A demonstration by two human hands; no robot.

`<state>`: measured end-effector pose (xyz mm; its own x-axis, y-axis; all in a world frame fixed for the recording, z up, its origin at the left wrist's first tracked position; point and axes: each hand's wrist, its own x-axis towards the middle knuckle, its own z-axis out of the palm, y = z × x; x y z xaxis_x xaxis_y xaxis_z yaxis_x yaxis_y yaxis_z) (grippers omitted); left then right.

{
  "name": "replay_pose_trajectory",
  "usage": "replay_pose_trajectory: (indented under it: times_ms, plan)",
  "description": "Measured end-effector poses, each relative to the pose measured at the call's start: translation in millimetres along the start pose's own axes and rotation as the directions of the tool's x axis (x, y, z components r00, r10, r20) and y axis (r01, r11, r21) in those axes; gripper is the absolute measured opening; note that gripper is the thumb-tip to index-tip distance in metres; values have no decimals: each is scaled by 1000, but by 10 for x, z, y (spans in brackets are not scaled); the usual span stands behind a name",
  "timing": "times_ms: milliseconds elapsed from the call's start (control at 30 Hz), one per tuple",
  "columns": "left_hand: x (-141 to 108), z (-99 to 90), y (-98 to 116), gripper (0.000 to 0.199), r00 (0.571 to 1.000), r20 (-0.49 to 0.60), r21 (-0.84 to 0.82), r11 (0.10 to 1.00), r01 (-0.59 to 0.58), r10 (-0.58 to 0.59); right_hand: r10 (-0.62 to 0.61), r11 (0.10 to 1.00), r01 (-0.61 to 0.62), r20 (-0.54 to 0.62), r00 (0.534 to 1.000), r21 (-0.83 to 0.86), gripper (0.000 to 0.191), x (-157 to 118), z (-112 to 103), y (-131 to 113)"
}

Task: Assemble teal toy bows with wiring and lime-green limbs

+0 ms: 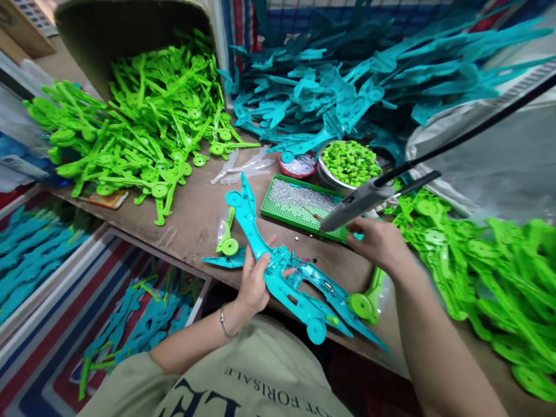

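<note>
My left hand point(256, 278) is wrapped round a long teal plastic part point(284, 292), held at a slant above the table's front edge. Another teal piece point(325, 278) lies against it from behind, and a teal tip sticks out to the left of my hand. My right hand point(376, 240) is at the right end of a green tray point(299, 219) of small silvery pieces. Its fingers are curled together, with a bit of teal showing at them; what they hold is unclear. Lime-green round-ended parts point(228, 246) lie on either side of the teal part.
A grey bar-like device point(354, 202) on a black rod slants over the tray. Behind are a red basket point(284, 172) and a metal bowl point(324, 171) of small green pieces. Lime-green parts point(143, 127) and teal parts point(304, 92) are heaped around; bins stand at lower left.
</note>
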<state>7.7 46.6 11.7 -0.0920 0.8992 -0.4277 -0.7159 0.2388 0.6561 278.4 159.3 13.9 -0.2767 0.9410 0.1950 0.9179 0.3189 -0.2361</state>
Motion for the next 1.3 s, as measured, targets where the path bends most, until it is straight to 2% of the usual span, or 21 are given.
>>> replay_pose_trajectory:
  times_ms: [100,200,267,367,467,600,1300]
  plan:
    - [-82,-45,-117,83,999,32,33,999,7,-8,-101,962,113,-60,993,250,14,-240,-338,-385]
    - [-182,-97,-267,88,998,60,61,998,28,-31,-243,843,255,-87,966,474,19,-288,-525,-926]
    - [-246,-133,-366,93,997,63,66,997,39,-43,-263,802,292,-131,956,521,26,-182,-494,-1226]
    - [-321,-183,-469,97,996,73,86,995,46,-52,-233,783,322,-230,945,532,26,72,-290,-1471]
    - [-369,-213,-489,99,993,100,125,991,45,-58,-149,797,281,-278,949,534,19,286,-95,-1551]
    - [-401,-207,-438,105,991,123,147,988,42,-60,-124,821,264,-293,948,507,15,422,3,-1598]
    - [-421,-188,-411,102,988,149,136,991,17,-38,-133,819,256,-264,955,514,10,476,-26,-1668]
